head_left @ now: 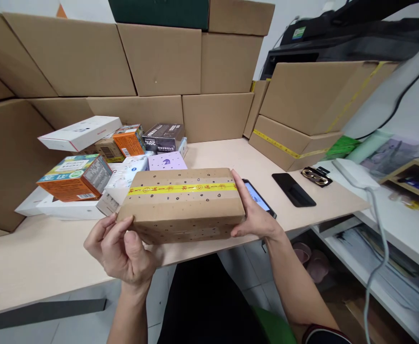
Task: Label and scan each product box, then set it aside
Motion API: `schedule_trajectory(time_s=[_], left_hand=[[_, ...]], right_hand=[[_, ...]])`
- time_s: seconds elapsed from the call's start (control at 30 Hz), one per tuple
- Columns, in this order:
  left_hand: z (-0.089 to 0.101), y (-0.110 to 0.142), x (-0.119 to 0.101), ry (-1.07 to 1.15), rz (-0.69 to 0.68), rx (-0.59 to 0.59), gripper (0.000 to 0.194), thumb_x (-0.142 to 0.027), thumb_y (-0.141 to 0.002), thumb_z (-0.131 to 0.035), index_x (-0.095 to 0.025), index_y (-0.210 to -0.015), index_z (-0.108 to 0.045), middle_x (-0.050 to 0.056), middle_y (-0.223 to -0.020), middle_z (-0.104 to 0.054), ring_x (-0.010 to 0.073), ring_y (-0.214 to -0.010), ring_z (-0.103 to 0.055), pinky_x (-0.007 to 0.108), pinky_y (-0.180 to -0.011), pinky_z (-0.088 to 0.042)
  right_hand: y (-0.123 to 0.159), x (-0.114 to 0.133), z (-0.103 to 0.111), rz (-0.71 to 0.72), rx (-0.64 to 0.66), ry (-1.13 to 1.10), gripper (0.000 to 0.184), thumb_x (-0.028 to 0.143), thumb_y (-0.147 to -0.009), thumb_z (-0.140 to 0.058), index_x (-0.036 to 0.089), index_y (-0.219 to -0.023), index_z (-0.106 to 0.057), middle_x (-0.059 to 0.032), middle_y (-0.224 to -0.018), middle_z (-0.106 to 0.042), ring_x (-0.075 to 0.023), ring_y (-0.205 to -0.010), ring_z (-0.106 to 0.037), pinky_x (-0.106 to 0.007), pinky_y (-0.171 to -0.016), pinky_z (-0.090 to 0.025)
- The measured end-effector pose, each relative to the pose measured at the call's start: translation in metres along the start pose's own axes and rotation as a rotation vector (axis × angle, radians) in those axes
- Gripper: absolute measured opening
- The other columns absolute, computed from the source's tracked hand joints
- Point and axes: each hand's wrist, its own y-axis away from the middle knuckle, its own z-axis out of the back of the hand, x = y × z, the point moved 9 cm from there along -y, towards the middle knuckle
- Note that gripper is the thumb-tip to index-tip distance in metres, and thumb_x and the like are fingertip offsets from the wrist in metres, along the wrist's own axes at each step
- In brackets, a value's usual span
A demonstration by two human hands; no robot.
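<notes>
A brown cardboard box (186,208), printed with small dark marks and sealed with yellow printed tape (181,189), is tilted at the front edge of the table. My right hand (254,215) grips its right end, fingers along the far side and thumb on the front. At the left corner, my left hand (125,248) has its fingers curled, with the fingertips against the box. Just right of the box lies a phone (258,196) with a lit screen, partly hidden by my right hand.
Stacked behind and left are an orange box (75,179), a white flat box (82,133), a dark box (164,137) and a purple box (167,161). A black phone (293,189) lies on the right. Large cartons (159,62) wall the table's back; taped cartons (303,98) stand back right.
</notes>
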Motion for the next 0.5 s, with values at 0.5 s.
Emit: schedule_trajectory(time_s=[0.5], left_hand=[[-0.035,0.027,0.037,0.226,0.329,0.272,0.029,-0.035,-0.095,-0.057,-0.02,-0.12,-0.06,0.009,-0.113,-0.066,0.022,-0.102,-0.067,0.041,-0.09,-0.057]], right_hand=[[0.018,0.017,0.14,0.136,-0.776,0.289,0.108,0.078,-0.083,-0.051,0.021,-0.163,-0.007,-0.0236,-0.164,-0.03,-0.0386,-0.15,-0.038,-0.057,-0.105,-0.049]])
